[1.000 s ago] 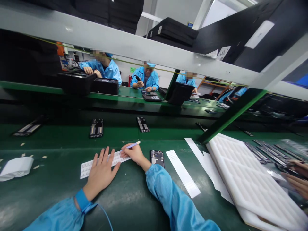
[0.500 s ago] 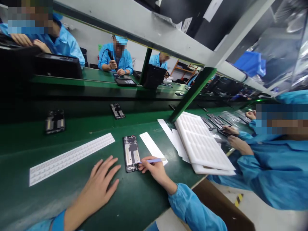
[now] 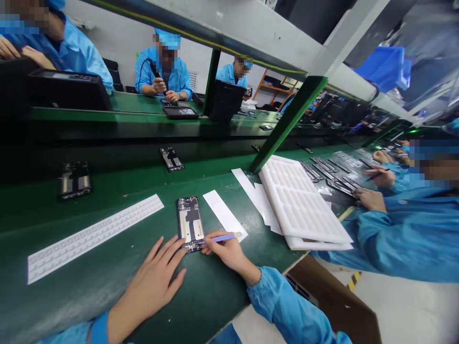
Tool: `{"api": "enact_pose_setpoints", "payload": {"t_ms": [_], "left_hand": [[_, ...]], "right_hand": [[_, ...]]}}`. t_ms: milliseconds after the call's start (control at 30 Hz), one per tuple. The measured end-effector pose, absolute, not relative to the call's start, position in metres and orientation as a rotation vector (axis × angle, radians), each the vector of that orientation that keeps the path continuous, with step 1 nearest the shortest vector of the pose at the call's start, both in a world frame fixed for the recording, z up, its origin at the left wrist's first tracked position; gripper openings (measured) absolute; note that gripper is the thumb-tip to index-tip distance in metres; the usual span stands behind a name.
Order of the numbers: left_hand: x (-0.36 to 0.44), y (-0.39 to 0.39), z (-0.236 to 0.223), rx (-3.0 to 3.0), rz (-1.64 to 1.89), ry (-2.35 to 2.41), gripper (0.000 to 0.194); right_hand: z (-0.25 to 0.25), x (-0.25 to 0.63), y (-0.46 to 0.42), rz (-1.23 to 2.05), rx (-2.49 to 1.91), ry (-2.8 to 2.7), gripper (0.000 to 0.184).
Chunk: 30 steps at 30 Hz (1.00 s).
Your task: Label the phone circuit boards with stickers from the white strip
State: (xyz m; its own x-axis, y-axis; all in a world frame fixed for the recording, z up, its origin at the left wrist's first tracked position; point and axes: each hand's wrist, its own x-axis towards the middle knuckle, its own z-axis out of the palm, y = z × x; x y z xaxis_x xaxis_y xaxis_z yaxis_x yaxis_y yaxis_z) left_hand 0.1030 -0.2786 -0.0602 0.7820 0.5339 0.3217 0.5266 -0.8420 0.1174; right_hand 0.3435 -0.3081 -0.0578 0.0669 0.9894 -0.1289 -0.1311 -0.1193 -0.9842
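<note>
A label sheet [image 3: 95, 237] lies leftmost on the bench [image 3: 204, 296]. The left hand [image 3: 152, 279] has spread fingers at the near corner of the phone [image 3: 191, 220]; touching, I cannot tell. The phone lies inside the bench's near edge, long axis toward the far edge. The right hand [image 3: 225, 251] pinches a purple tool [image 3: 222, 238]. Beyond are a paper strip [image 3: 224, 215] and a white tray [image 3: 301, 205].

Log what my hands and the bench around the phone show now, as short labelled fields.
Left hand: open, at the near-left corner of the opened phone
Right hand: holding a slim purple tool, tip at the phone's near end
Left of phone: printed label sheet
Right of phone: partly printed white strip, then white ribbed tray
</note>
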Motion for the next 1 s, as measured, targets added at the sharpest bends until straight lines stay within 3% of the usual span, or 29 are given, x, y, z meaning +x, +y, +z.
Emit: {"api": "enact_pose_setpoints", "payload": {"t_ms": [1000], "left_hand": [[0.1033,-0.278,-0.058,2.998,0.572,0.866,0.047]], "right_hand": [[-0.0568,0.3399,-0.3098,1.277,-1.252,-1.074,0.032]]}}
